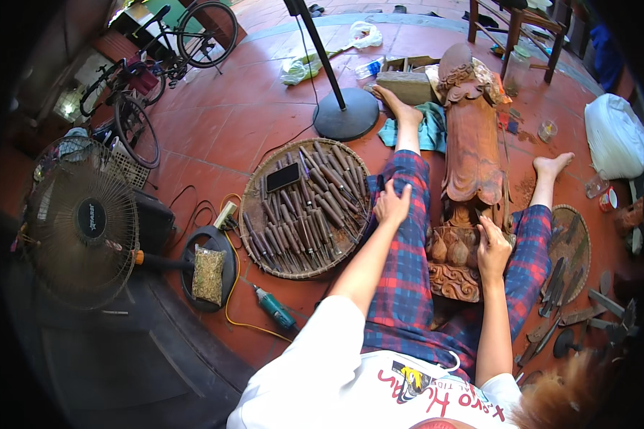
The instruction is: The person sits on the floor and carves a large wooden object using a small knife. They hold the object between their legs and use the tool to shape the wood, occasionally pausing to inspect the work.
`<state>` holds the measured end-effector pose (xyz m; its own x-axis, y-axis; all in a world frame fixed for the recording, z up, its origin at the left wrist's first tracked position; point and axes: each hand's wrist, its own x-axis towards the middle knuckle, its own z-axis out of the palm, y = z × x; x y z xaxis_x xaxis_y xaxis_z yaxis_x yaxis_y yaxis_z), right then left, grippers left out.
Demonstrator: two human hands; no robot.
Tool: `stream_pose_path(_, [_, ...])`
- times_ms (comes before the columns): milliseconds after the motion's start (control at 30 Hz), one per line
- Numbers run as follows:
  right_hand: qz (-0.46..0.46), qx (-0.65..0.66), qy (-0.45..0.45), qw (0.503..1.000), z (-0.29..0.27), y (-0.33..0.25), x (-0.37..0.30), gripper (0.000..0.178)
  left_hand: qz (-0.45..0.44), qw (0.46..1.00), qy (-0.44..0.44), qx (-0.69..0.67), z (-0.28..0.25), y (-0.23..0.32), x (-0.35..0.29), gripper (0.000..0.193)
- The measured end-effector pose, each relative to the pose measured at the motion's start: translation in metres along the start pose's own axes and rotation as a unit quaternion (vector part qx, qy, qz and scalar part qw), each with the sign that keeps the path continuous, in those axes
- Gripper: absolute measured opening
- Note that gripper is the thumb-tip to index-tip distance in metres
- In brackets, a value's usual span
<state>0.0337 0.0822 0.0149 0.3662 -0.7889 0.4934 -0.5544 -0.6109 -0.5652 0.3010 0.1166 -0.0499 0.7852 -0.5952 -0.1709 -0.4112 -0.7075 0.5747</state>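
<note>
Between my legs lies a long reddish-brown wood carving [472,146], with scrolled and rounded relief at its near end. My right hand [494,252] is over the carved near part, fingers bent together at its edge. A thin sliver of something shows at those fingertips, too small to name. On my left thigh, over the plaid trousers [401,264], rests my left hand [391,205]; its thumb and fingers are apart and nothing shows in it. Left of that leg, a round woven tray [254,187] holds many wooden-handled carving chisels [311,229] and a black phone [283,177].
A teal power tool [273,307] with a yellow cord lies near my left side. A fan [86,222] and a bagged pack [208,275] stand further left. Ahead is a stand's round base [345,114]. Blades [551,293] lie at right, below a white sack [615,136].
</note>
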Motion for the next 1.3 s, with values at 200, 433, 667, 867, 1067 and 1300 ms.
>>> stream_pose_path(200, [0.037,0.052,0.009,0.998,0.0,-0.008,-0.002,0.021,-0.07,0.965,0.251,0.002,-0.062,-0.123,0.091,0.053])
stream_pose_path(433, [0.05,0.036,-0.012,0.998,-0.007,-0.012,0.0,0.021,-0.164,0.952,0.21,0.15,-0.142,-0.194,0.161,0.069])
stream_pose_path(667, [0.052,0.044,-0.017,0.998,-0.007,-0.016,0.004,0.022,-0.25,0.957,0.033,0.145,-0.151,-0.226,0.186,0.095])
stream_pose_path(867, [0.054,0.046,-0.019,0.997,-0.008,-0.016,0.003,0.021,-0.127,0.957,0.243,0.091,-0.105,-0.18,0.166,0.056])
stream_pose_path(1067, [0.038,0.004,-0.008,0.999,-0.006,-0.008,-0.003,0.02,0.082,0.992,-0.018,-0.089,-0.039,-0.037,0.065,0.065])
stream_pose_path(1300, [-0.053,-0.051,-0.085,0.994,-0.017,-0.012,0.008,0.022,0.072,0.974,-0.017,0.213,0.01,0.013,-0.01,0.079])
